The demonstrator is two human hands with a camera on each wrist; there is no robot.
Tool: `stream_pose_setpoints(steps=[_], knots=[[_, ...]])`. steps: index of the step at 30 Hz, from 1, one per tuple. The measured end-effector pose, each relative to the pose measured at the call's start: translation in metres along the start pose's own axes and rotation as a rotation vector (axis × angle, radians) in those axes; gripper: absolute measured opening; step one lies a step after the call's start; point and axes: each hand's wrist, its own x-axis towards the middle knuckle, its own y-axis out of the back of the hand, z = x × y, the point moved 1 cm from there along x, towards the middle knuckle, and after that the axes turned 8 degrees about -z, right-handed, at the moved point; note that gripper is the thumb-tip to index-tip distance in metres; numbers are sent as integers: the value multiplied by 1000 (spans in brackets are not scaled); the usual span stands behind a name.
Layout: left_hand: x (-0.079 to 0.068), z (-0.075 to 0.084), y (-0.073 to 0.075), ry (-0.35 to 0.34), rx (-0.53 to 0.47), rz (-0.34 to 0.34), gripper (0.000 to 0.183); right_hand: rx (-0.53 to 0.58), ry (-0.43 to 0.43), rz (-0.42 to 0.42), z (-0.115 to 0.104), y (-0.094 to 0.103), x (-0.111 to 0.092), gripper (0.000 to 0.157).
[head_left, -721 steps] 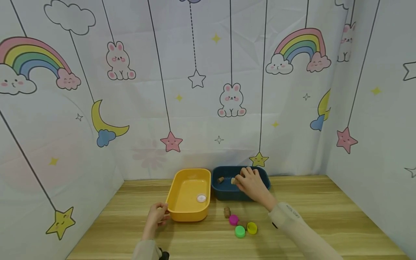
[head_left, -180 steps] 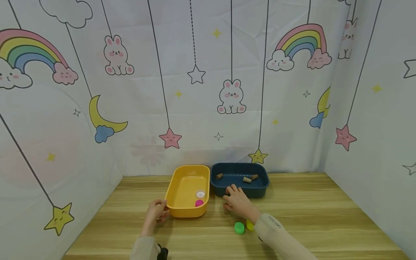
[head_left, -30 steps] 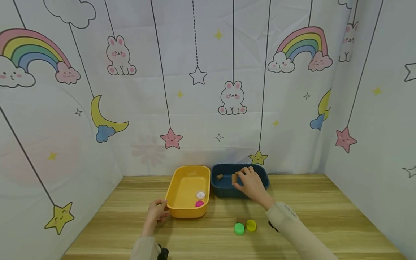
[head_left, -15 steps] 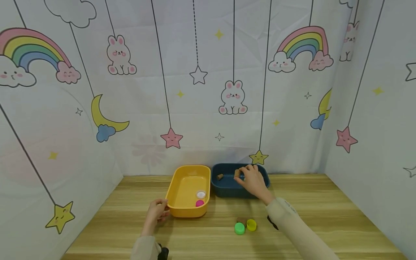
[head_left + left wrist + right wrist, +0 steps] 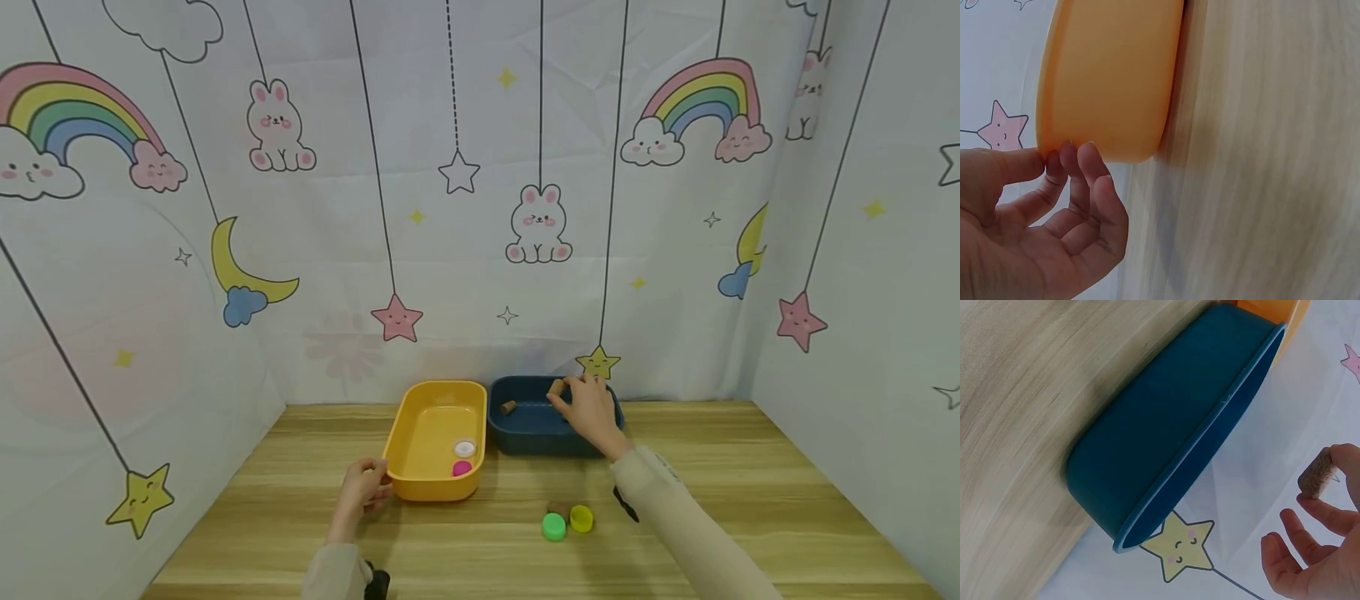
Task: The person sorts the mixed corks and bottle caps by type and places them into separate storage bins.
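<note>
My right hand (image 5: 590, 414) pinches a cork (image 5: 1318, 475) between thumb and index finger, above the dark blue bin (image 5: 528, 444). The other fingers are loosely bent and touch nothing. Another cork (image 5: 508, 407) lies in that bin at the left; my hand hides part of the inside. With thumb and fingertips my left hand (image 5: 1054, 219) pinches the rim of the yellow bin (image 5: 435, 492) at its near left corner. Inside the yellow bin lie a white cap (image 5: 464, 449) and a magenta cap (image 5: 462, 469).
On the wooden table (image 5: 675, 533), in front of the bins, a green cap (image 5: 554, 527), a yellow cap (image 5: 581, 518) and a brown cork (image 5: 558, 507) stand close together. A cartoon-printed curtain (image 5: 450, 275) rises right behind the bins.
Since the first frame the magenta cap has gone from table to yellow bin, and one cork has left the table. Over the last second my right hand has moved the cork right and back.
</note>
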Motion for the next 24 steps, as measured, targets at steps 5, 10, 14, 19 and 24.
stream_pose_setpoints(steps=[5,10,14,19,24], knots=[[0,0,0,0,0,0,22,-26,-41,-26,0,2,4,29],[-1,0,1,-1,9,-2,23,-34,-61,-48,1,2,8,29],[-1,1,1,3,6,-3,23,-12,-57,-27,3,3,9,31],[0,0,1,7,1,-2,23,-19,-49,10,9,-1,12,37],[0,0,1,5,4,-3,24,-32,-72,-17,3,6,11,30]])
